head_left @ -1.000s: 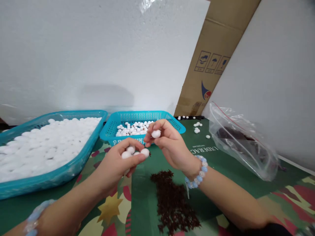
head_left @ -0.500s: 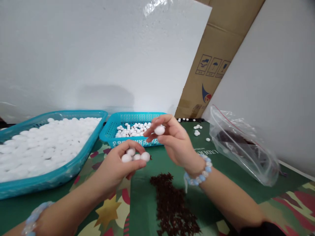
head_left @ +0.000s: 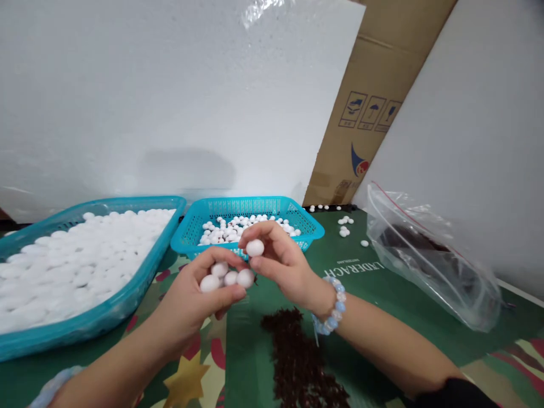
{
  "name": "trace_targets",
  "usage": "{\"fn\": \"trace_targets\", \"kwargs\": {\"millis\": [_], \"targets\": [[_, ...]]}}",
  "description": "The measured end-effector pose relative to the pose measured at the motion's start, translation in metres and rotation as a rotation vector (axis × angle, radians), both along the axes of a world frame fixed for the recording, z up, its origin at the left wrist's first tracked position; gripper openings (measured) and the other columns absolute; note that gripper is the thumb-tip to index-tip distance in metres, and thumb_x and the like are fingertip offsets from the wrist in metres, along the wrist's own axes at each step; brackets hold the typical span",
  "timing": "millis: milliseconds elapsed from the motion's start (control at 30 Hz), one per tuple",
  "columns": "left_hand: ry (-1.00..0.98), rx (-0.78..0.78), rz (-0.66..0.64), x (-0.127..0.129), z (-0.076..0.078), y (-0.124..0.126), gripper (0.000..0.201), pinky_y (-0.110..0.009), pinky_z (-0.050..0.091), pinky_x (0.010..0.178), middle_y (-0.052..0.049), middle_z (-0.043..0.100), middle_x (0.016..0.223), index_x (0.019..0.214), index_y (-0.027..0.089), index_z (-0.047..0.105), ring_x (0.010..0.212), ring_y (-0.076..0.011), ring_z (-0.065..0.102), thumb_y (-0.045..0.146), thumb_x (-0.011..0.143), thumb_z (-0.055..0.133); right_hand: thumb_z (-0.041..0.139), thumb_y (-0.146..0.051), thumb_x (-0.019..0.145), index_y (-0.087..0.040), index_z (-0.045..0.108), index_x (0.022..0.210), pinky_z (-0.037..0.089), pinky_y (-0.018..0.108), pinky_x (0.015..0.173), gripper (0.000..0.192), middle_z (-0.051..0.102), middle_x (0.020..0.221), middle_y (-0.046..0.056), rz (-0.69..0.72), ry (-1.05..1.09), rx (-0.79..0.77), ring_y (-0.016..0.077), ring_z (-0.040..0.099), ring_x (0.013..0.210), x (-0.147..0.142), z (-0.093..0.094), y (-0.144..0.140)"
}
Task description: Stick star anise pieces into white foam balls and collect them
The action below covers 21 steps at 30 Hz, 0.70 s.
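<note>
Several small white balls (head_left: 230, 278) lie in the curled fingers of my left hand (head_left: 193, 294). The one at its fingertips has a bit of something dark red at its edge. My right hand (head_left: 289, 269) pinches a single white ball (head_left: 255, 248) between thumb and fingers, just above and right of the left hand's balls. Below both hands, a pile of small dark red-brown spiky pieces (head_left: 300, 362) is spread on the green sheet (head_left: 246, 351). Their exact kind is unclear to me.
A large blue basket (head_left: 148, 283) heaped with white balls stands at the left. Behind my hands is a smaller blue basket (head_left: 317, 231) with more balls, some marked dark. Loose balls (head_left: 344, 231) lie farther right, near a clear zip bag (head_left: 463, 300) with dark contents.
My right hand has moved left and down with its white ball, closer to my left hand. The left hand has shifted slightly left and still holds its balls.
</note>
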<state>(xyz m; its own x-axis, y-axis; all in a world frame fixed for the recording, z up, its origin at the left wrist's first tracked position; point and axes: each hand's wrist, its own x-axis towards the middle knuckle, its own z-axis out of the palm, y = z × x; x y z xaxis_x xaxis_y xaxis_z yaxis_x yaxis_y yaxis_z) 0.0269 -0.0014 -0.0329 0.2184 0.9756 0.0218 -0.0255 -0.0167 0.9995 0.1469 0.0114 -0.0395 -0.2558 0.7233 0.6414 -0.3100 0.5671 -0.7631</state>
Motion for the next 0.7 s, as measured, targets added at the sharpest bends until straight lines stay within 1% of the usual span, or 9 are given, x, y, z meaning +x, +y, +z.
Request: {"fn": "trace_targets", "kwargs": {"millis": [133,267,333,500,600,700], "targets": [[-0.013,0.003,0.018,-0.001,-0.003,0.001,0.021,-0.013,0.026,0.029,0.007,0.043,0.048,0.059,0.018,0.044,0.032,-0.002,0.034,0.018,0.043,0.058,0.045,-0.011,0.06,-0.021,0.041,0.073,0.036,0.018,0.049,0.017,0.043,0.072,-0.002,0.014,0.028,0.015,0.0077,0.041,0.063,-0.003,0.001,0.002],[-0.001,0.008,-0.005,-0.003,-0.004,0.003,0.02,-0.013,0.027,0.029,0.007,0.042,0.046,0.059,0.018,0.043,0.032,-0.0021,0.033,0.018,0.044,0.056,0.045,-0.011,0.062,-0.022,0.042,0.072,0.036,0.02,0.053,0.016,0.044,0.073,-0.002,0.042,0.076,0.041,0.0082,0.042,0.065,-0.005,0.001,0.004],[-0.007,0.01,-0.004,-0.003,-0.004,0.004,0.02,-0.013,0.026,0.029,0.007,0.04,0.045,0.059,0.018,0.042,0.032,-0.002,0.032,0.018,0.044,0.056,0.045,-0.012,0.061,-0.022,0.042,0.071,0.036,0.02,0.053,0.015,0.045,0.072,-0.002,0.056,0.066,0.021,0.0085,0.042,0.065,-0.007,0.001,0.005],[-0.025,-0.001,0.029,-0.001,-0.004,0.006,0.02,-0.013,0.026,0.03,0.006,0.042,0.05,0.06,0.018,0.043,0.035,-0.0022,0.033,0.017,0.044,0.055,0.046,-0.014,0.062,-0.023,0.043,0.071,0.036,0.019,0.05,0.013,0.046,0.071,-0.003,0.052,0.096,-0.015,0.0078,0.042,0.061,-0.01,0.003,0.005],[-0.019,0.002,0.056,0.0,-0.001,0.004,0.018,-0.013,0.025,0.029,0.006,0.043,0.05,0.058,0.017,0.043,0.033,-0.0014,0.032,0.018,0.045,0.054,0.047,-0.015,0.061,-0.022,0.043,0.071,0.037,0.019,0.052,0.012,0.046,0.071,-0.003,0.071,0.07,-0.017,0.0077,0.043,0.062,-0.001,0.007,0.004],[-0.018,0.013,0.085,-0.001,0.003,0.001,0.017,-0.014,0.024,0.03,0.006,0.045,0.053,0.058,0.018,0.043,0.032,-0.0007,0.032,0.018,0.045,0.055,0.048,-0.013,0.062,-0.022,0.045,0.071,0.037,0.02,0.052,0.013,0.047,0.069,-0.003,0.09,-0.049,0.016,0.0078,0.044,0.062,0.022,0.011,0.0]]}}
